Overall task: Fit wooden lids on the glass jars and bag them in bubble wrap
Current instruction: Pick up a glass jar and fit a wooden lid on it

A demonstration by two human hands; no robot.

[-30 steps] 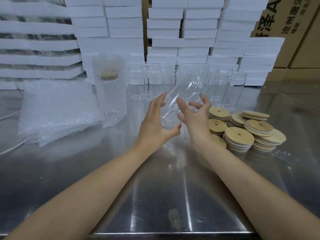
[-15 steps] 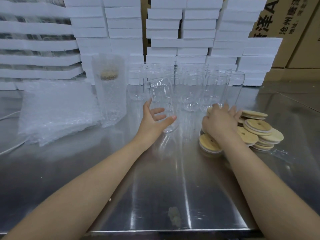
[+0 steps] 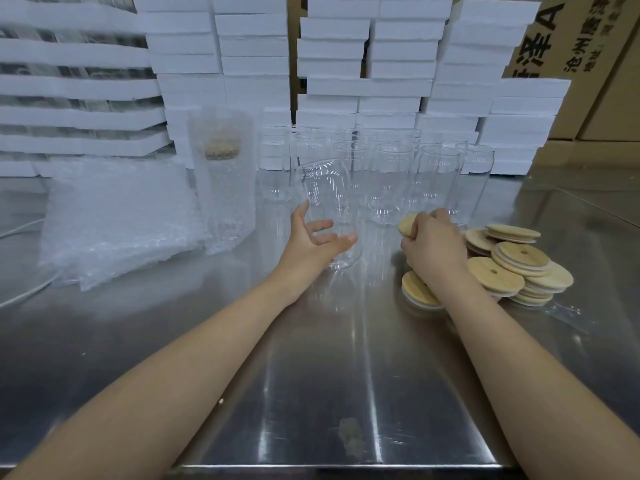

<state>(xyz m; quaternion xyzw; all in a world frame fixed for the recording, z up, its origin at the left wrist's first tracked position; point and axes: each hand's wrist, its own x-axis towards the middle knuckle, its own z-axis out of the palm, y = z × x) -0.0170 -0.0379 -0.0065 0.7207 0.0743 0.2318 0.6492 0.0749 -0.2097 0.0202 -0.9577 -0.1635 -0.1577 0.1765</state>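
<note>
Clear glass jar (image 3: 327, 202) gripped low by left hand (image 3: 308, 239), fingers curled round it. Jar tilted, mid-bench, just in front of jar row (image 3: 391, 174). Wooden lid (image 3: 406, 224) pinched in right hand (image 3: 433, 244), above lid pile (image 3: 512, 268) near right edge of steel bench (image 3: 311, 393).

Probably best: jar stood upright first, lid laid flat over mouth, pressed evenly, since glass looks slick and thin.

Lids round, pale wood, small centre hole. Bubble bags (image 3: 114, 220) soft and crinkly, left side, bagged jar (image 3: 223, 188) beside them.
</note>
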